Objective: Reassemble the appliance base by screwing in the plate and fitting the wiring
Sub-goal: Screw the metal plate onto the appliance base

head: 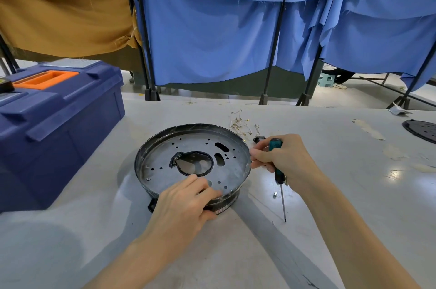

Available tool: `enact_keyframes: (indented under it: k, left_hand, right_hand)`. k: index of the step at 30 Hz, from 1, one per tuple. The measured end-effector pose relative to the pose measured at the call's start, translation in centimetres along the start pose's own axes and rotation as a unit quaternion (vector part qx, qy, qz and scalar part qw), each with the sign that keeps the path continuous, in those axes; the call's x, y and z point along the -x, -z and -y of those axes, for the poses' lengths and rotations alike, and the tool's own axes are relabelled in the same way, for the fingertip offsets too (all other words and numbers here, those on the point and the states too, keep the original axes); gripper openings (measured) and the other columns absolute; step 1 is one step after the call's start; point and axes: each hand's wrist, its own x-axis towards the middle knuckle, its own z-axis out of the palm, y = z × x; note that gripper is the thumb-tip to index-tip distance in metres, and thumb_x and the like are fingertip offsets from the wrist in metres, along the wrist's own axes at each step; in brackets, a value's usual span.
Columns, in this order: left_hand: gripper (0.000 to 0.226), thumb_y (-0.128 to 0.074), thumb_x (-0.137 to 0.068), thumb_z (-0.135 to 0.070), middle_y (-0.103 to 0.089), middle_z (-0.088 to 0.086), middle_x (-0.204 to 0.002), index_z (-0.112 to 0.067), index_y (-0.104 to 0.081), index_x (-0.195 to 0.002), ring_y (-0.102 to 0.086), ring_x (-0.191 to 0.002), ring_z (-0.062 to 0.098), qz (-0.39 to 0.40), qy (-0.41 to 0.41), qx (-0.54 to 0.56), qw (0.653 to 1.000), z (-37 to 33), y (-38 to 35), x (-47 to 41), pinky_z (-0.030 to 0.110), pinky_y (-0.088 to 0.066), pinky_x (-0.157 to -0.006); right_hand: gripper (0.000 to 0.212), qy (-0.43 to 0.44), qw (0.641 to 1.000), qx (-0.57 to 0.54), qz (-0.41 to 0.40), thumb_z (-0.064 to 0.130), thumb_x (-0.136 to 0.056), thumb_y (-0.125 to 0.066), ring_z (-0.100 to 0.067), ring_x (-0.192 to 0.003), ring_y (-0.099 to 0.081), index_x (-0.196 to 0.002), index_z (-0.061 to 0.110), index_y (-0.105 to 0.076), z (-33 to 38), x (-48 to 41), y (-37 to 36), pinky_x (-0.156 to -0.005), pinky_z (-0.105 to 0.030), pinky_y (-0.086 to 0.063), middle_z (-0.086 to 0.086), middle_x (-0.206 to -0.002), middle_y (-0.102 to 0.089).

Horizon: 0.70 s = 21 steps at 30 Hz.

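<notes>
- The appliance base (139, 163) sat on the counter (330, 147), plate (169, 152) seated inside — most holes seemingly unscrewed.
- My left grip (181, 203) clasped its near rim; my right grip (283, 159) held the screwdriver (278, 174).
- Wiring (240, 127) lay loose behind — unfitted.
- One screw (274, 195) waited alongside.

The appliance base (195, 127) sits on the surface (70, 241) straight before you, with the plate (162, 166) lying inside its rim. Your left hand (184, 203) grips its near edge, and your right hand (280, 159) is at its right edge with the screwdriver (278, 172). The toolbox (59, 123) stands to your left, the loose wiring (240, 124) lies just behind the base, and a small metal piece (275, 195) lies right of it, beside the screwdriver's shaft.
</notes>
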Motion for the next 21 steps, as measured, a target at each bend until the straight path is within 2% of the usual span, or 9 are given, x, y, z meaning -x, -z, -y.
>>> enact_keyframes:
  k: [4,12,15,18,21]
  left_hand:
    - [0.038,-0.098,-0.044,-0.021,-0.056,-0.009,-0.066,-0.017,-0.068,-0.068,-0.042,-0.069,0.008,-0.005,0.005,-0.016,1.000,-0.3,-0.1,-0.4,0.015,-0.025,-0.047]
    - [0.038,-0.095,-0.051,-0.019,-0.053,-0.006,-0.065,-0.015,-0.059,-0.060,-0.039,-0.071,0.009,0.015,0.017,0.005,1.000,-0.2,0.3,-1.2,0.022,-0.031,-0.036]
    - [0.032,-0.092,-0.057,-0.016,-0.052,-0.005,-0.067,-0.014,-0.061,-0.063,-0.038,-0.074,0.008,0.028,0.029,0.021,0.999,0.0,0.4,-1.2,0.024,-0.028,-0.036]
    - [0.021,-0.086,-0.068,-0.016,-0.052,-0.004,-0.072,-0.013,-0.066,-0.070,-0.037,-0.078,0.008,0.037,0.048,0.026,0.998,0.1,0.3,-1.3,0.031,-0.038,-0.040]
    - [0.021,-0.088,-0.066,-0.015,-0.054,-0.004,-0.071,-0.013,-0.067,-0.069,-0.038,-0.075,0.010,0.025,0.042,0.027,0.998,0.0,0.5,-1.2,0.031,-0.038,-0.038]
  right_hand:
    - [0.009,-0.017,0.999,-0.014,0.024,-0.010,-0.078,-0.073,-0.023,-0.054,-0.070,-0.074,-0.003,-0.067,0.3,0.1,0.2,-0.046,-0.023,-0.043,-0.021,-0.066,-0.071]
    - [0.004,-0.051,0.996,-0.065,0.045,-0.012,-0.081,-0.069,-0.030,-0.062,-0.073,-0.083,-0.009,-0.067,0.5,0.5,0.5,-0.053,-0.023,-0.058,-0.024,-0.074,-0.072]
    - [0.005,-0.066,0.993,-0.084,0.056,-0.010,-0.083,-0.067,-0.032,-0.062,-0.073,-0.087,-0.013,-0.065,0.5,0.6,0.6,-0.051,-0.024,-0.058,-0.026,-0.077,-0.072]
    - [0.008,-0.095,0.989,-0.094,0.063,-0.010,-0.084,-0.066,-0.033,-0.060,-0.072,-0.091,-0.014,-0.063,0.2,0.7,0.6,-0.048,-0.024,-0.057,-0.026,-0.075,-0.072]
    - [0.020,-0.144,0.980,-0.118,0.064,-0.012,-0.085,-0.064,-0.037,-0.061,-0.072,-0.103,-0.016,-0.058,-0.6,0.7,1.0,-0.045,-0.027,-0.057,-0.027,-0.073,-0.071]
